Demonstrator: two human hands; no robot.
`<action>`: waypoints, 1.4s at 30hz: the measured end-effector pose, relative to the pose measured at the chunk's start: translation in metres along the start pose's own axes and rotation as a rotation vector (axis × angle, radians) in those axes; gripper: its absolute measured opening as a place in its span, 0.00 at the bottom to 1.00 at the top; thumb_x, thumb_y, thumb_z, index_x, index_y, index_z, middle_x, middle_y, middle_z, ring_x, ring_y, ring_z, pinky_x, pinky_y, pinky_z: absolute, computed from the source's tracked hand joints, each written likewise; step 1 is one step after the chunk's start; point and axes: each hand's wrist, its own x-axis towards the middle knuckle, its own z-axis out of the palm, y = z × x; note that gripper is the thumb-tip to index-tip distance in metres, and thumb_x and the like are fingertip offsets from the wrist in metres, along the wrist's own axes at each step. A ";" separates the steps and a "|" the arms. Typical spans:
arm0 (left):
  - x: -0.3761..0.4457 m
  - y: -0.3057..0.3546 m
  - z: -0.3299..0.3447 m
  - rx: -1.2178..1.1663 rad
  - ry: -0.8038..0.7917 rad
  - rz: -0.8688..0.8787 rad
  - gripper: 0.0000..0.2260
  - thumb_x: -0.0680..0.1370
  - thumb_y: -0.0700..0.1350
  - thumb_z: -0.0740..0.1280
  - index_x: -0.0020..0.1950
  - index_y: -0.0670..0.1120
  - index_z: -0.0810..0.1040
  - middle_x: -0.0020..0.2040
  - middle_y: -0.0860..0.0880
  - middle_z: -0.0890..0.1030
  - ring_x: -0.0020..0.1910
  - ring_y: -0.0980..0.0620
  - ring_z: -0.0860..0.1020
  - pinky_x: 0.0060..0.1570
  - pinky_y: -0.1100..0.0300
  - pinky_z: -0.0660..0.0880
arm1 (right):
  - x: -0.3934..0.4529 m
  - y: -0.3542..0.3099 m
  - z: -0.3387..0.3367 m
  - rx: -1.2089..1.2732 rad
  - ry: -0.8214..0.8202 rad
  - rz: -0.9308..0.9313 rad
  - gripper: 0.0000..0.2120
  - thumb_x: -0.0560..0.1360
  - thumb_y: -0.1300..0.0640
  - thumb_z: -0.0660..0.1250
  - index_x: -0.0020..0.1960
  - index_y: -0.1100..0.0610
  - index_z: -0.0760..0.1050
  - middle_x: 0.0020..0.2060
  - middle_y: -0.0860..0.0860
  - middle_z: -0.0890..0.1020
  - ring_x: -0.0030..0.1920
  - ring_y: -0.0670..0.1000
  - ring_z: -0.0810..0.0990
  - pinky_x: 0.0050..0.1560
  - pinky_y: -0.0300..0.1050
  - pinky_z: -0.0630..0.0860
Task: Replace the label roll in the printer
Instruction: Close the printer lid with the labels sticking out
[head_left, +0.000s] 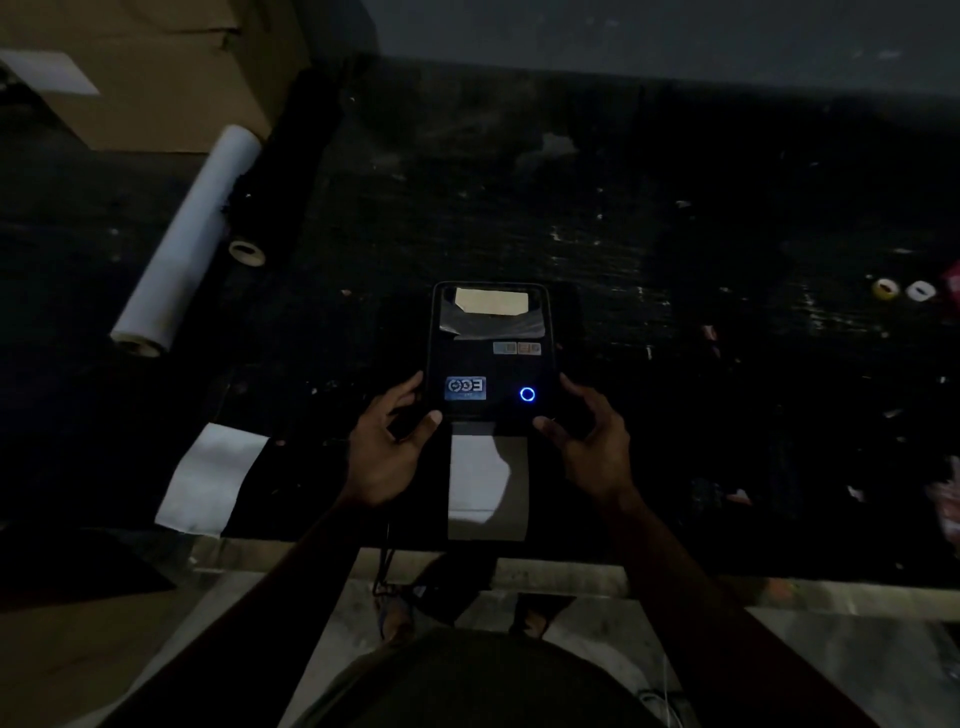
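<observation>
In the head view, the printer (491, 353) sat near the front edge of the dark table (675, 208) with its lid down, a blue ring (527, 394) lit, and a label strip (485, 483) hanging out of its front slot. The left hand (387, 447) and right hand (587, 441) flanked its front corners, fingers loosely spread; whether they touched or gripped it was unclear. By that layout the roll seemed loaded, leaving perhaps a tear-off or test feed.
</observation>
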 end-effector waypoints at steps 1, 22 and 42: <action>0.000 0.000 0.000 -0.005 -0.004 -0.003 0.26 0.77 0.44 0.75 0.74 0.52 0.76 0.64 0.50 0.82 0.65 0.60 0.78 0.64 0.67 0.74 | 0.000 0.001 0.000 -0.002 0.002 0.002 0.32 0.69 0.56 0.80 0.70 0.49 0.75 0.67 0.49 0.79 0.67 0.50 0.77 0.68 0.53 0.77; 0.000 -0.001 0.002 -0.025 -0.012 0.012 0.25 0.78 0.43 0.74 0.75 0.50 0.75 0.63 0.49 0.82 0.63 0.56 0.80 0.60 0.73 0.73 | 0.000 0.001 0.000 0.006 -0.002 -0.031 0.31 0.69 0.57 0.80 0.70 0.50 0.76 0.64 0.47 0.79 0.65 0.46 0.77 0.64 0.34 0.74; 0.002 -0.006 0.001 -0.044 -0.018 -0.002 0.25 0.78 0.44 0.74 0.74 0.53 0.75 0.63 0.49 0.82 0.64 0.58 0.79 0.63 0.68 0.74 | 0.001 0.001 -0.001 -0.015 -0.005 -0.036 0.31 0.70 0.58 0.80 0.71 0.51 0.75 0.63 0.45 0.78 0.65 0.43 0.75 0.61 0.28 0.70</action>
